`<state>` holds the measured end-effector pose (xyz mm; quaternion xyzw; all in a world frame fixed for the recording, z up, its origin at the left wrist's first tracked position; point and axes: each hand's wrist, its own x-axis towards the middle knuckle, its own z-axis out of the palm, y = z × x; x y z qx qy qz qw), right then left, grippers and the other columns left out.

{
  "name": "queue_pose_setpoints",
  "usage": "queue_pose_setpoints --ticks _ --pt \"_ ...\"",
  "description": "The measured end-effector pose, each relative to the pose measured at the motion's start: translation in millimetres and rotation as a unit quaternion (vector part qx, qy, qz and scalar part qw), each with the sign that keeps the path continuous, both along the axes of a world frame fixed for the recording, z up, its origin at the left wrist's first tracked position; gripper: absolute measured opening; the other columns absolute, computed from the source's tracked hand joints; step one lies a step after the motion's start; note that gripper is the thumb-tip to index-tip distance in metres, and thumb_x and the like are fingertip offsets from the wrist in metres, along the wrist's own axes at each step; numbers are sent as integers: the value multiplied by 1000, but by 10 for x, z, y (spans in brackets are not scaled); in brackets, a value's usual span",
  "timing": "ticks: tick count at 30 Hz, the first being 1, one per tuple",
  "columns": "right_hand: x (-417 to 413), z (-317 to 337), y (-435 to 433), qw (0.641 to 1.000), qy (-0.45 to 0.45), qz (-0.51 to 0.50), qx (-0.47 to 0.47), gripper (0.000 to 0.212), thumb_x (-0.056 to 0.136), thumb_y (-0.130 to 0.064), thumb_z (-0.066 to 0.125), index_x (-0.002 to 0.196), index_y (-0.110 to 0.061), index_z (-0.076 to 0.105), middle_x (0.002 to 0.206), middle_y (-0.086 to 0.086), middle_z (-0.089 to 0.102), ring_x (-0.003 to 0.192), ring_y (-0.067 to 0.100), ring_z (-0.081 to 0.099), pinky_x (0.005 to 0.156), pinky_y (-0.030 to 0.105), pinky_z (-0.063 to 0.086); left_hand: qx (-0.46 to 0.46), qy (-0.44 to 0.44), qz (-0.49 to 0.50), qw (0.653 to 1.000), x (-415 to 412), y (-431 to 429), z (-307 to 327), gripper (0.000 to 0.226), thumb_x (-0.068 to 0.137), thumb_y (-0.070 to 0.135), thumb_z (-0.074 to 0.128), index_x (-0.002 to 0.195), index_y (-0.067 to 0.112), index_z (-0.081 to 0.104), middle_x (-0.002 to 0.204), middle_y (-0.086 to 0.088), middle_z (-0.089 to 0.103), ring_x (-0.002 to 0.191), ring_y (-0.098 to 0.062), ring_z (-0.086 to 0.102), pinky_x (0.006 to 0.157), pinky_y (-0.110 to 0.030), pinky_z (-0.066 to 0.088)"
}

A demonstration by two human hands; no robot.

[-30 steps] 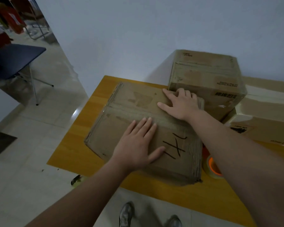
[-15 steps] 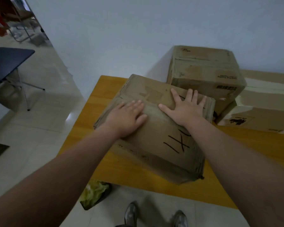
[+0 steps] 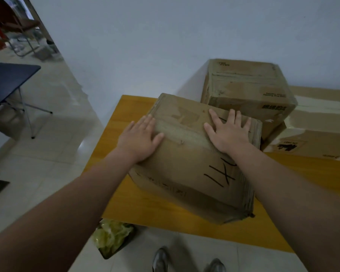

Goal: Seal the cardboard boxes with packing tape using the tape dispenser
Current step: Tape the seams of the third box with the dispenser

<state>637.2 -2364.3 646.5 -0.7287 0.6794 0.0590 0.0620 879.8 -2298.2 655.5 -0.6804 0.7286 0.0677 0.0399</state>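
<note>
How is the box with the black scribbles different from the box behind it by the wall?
The scribbled box has both hands pressed flat on top, the left hand and the right hand; nobody touches the back box. The scribbled box carries hand-drawn black marks; the back box has small printed text. The scribbled box sits near the table front edge, the back box against the wall. Both are brown cardboard.

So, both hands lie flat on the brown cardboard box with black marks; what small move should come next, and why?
Probably keep the left hand pressing the brown cardboard box with black marks and free the right hand to fetch the tape dispenser. Both palms are empty, the dispenser is not visible, and the box sits on the yellow wooden table.
</note>
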Motion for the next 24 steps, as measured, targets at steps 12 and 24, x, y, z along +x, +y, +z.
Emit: queue_pose_setpoints --ticks 12,24 --pt "-697 341 -244 988 -38 107 104 50 93 -64 32 141 -60 18 157 -10 11 141 33 14 112 57 8 32 32 -3 999 -1012 145 -50 95 84 78 12 152 14 -2 160 -4 -5 146 -16 -7 119 -39 -2" --pt "-766 256 172 988 -79 111 71 57 91 -66 34 145 -53 19 154 3 17 136 37 22 103 56 28 63 -8 -34 997 -2125 701 13 92 92 65 22 147 0 -14 155 -19 -18 144 -28 -16 118 -41 -8"
